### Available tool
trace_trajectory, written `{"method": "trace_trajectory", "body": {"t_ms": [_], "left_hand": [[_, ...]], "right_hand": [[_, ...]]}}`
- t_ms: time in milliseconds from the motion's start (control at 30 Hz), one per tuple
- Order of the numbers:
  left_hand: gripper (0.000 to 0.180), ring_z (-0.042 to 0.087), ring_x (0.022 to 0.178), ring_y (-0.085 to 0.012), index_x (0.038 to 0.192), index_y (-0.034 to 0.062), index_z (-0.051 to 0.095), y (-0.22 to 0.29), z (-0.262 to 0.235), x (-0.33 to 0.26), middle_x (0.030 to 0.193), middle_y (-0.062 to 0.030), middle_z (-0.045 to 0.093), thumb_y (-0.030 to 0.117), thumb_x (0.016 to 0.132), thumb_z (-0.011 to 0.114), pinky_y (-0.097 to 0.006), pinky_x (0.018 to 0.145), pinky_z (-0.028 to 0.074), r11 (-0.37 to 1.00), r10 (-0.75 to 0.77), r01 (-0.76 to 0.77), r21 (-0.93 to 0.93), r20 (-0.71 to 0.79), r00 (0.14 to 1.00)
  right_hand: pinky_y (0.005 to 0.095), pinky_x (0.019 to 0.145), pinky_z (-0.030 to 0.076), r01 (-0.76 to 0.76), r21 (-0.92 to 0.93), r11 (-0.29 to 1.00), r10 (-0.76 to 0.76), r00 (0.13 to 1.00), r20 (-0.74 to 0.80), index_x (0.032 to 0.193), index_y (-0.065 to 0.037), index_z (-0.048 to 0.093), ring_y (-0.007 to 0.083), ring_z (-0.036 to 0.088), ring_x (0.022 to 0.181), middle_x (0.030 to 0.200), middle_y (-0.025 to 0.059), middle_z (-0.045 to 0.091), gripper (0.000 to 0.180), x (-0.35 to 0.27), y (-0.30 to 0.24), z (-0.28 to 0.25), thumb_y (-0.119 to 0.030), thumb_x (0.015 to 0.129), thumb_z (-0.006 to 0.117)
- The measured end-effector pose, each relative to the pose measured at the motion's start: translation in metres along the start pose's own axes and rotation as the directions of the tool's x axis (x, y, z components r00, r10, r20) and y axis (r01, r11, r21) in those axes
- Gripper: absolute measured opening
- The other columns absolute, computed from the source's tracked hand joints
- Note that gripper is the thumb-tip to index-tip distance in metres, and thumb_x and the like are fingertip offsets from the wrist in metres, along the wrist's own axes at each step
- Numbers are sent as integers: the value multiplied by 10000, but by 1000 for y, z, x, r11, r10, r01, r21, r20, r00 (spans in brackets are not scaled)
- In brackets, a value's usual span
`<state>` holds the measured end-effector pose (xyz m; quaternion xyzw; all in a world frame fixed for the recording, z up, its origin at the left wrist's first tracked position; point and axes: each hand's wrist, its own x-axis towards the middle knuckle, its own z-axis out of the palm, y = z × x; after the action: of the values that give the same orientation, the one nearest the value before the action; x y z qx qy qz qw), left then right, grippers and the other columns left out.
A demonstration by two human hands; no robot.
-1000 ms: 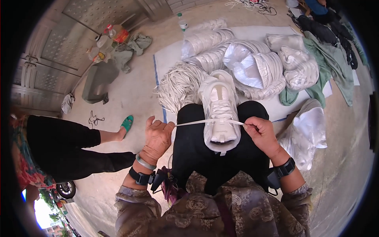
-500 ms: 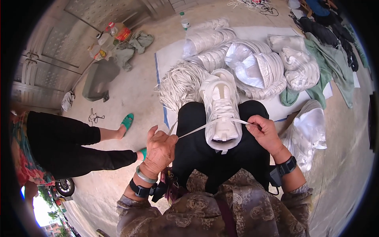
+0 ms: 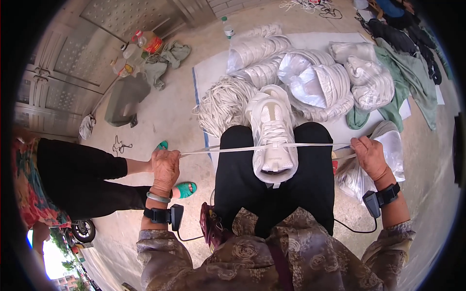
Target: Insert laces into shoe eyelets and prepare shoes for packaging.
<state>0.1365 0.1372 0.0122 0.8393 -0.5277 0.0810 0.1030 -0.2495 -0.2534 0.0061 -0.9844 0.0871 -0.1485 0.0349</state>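
Your lap (image 3: pixel 238 189) bears a white shoe (image 3: pixel 273 131); ahead, a white sheet (image 3: pixel 208 72) on the floor (image 3: pixel 170 109) holds a heap of white laces (image 3: pixel 225 105) and wrapped bundles (image 3: pixel 332 85).

one white laced shoe (image 3: pixel 273 156) — two green slippers (image 3: pixel 183 190) — two black wrist straps (image 3: pixel 390 193), one bangle (image 3: pixel 158 198)

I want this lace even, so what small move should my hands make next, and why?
Since the left hand and right hand hold the lace stretched nearly straight across the white shoe, perhaps ease both inward slightly and compare the lengths on either side.
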Motion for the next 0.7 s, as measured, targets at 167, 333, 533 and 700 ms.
{"method": "trace_trajectory", "body": {"t_ms": [167,333,533,700], "left_hand": [[99,545,768,-264,852,94,595,-72,-12,-9,699,-82,578,99,754,580,-413,829,377,971,-88,118,206,-147,985],[121,550,632,-245,867,59,611,-155,-21,-21,662,-93,582,135,794,553,-349,629,427,900,-423,436,12,-224,878],[156,521,518,-112,757,13,574,-141,-7,-27,551,-33,525,136,832,513,-238,460,380,347,-790,721,-600,227,569],[224,518,438,-133,773,16,558,17,15,-1,519,-38,508,209,884,531,-258,454,456,-53,-135,840,-540,837,530]], "right_hand": [[386,558,461,-234,-111,966,228,972,-62,973,-25,554,321,571,658,802,145,561,209,-58,95,-37,-26,765,562],[381,641,471,-376,-340,862,310,921,-235,1022,-59,559,328,587,744,890,147,599,172,-109,171,-86,-94,863,506],[242,428,367,-833,509,216,963,268,29,789,-90,569,86,427,458,533,3,470,263,-96,140,-57,-316,901,498],[212,362,319,-666,660,-348,457,494,740,718,-81,577,59,344,383,475,-35,405,281,-40,-18,11,-295,892,522]]}}
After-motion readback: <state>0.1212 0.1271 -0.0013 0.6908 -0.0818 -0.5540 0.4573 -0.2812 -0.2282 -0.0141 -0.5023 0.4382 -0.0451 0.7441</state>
